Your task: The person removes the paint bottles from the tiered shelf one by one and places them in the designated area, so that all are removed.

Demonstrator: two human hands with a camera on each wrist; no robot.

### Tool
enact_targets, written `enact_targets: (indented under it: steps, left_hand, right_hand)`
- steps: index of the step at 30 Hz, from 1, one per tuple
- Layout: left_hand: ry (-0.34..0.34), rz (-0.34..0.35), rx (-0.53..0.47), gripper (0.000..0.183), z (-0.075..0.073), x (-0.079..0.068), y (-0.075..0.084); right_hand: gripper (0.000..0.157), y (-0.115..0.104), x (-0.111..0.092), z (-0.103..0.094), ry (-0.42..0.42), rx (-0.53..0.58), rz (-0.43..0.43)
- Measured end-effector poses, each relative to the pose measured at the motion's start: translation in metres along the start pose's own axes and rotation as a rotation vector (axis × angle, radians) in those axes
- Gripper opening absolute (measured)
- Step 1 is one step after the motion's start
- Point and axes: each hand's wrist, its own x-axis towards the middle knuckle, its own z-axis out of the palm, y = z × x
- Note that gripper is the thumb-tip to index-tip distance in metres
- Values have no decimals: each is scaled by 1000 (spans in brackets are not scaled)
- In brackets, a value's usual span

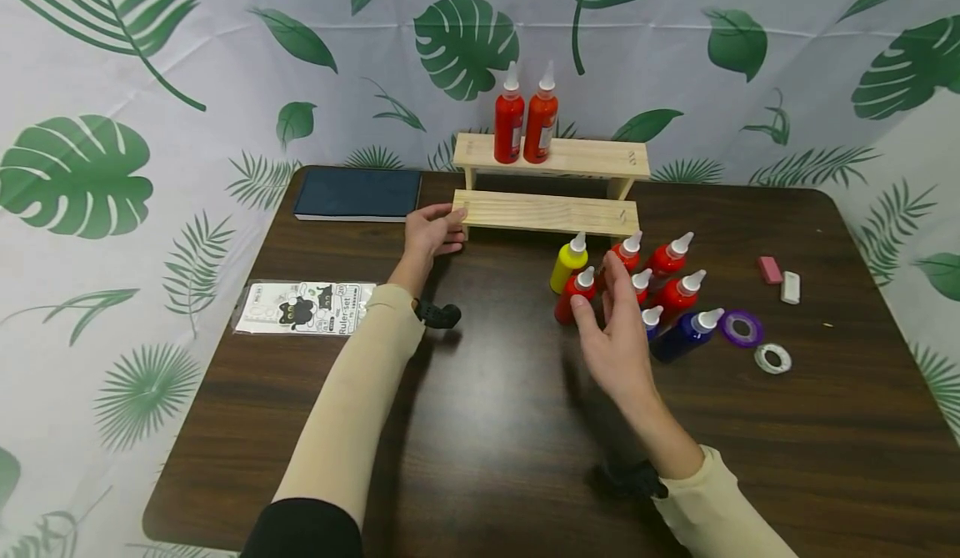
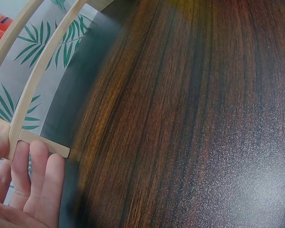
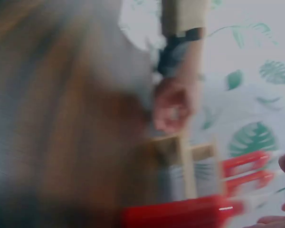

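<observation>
A two-step wooden rack [image 1: 551,212] stands at the back of the table. My left hand [image 1: 431,237] grips the left end of its lower step, thumb on the board and fingers curled beside the end support [image 2: 43,141]. On the upper step stand a red squeeze bottle [image 1: 508,128] and an orange-red one [image 1: 541,130], both with white nozzles. My right hand [image 1: 618,341] is held with fingers apart beside a red squeeze bottle [image 1: 573,304] in front of the rack. That bottle [image 3: 175,212] stands near the thumb and fingers in the right wrist view. A yellow bottle [image 1: 567,269] is just behind it.
Several more red bottles and a dark blue bottle [image 1: 681,338] cluster right of my right hand, partly hidden by it. Farther right lie purple tape [image 1: 759,329], white tape [image 1: 785,359], a pink block [image 1: 769,270] and a white block [image 1: 791,288]. Leftward are a dark notebook [image 1: 358,193] and a ruler-set packet [image 1: 273,308].
</observation>
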Motion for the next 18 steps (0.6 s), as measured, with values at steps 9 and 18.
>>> enact_targets:
  steps: [9, 18]
  left_hand:
    - [4, 6, -15, 40, -3, -1, 2]
    - [-16, 2, -12, 40, -1, -2, 0]
  right_hand:
    - [63, -80, 55, -44, -219, -25, -6]
    - [66, -96, 159, -34, -301, -234, 112]
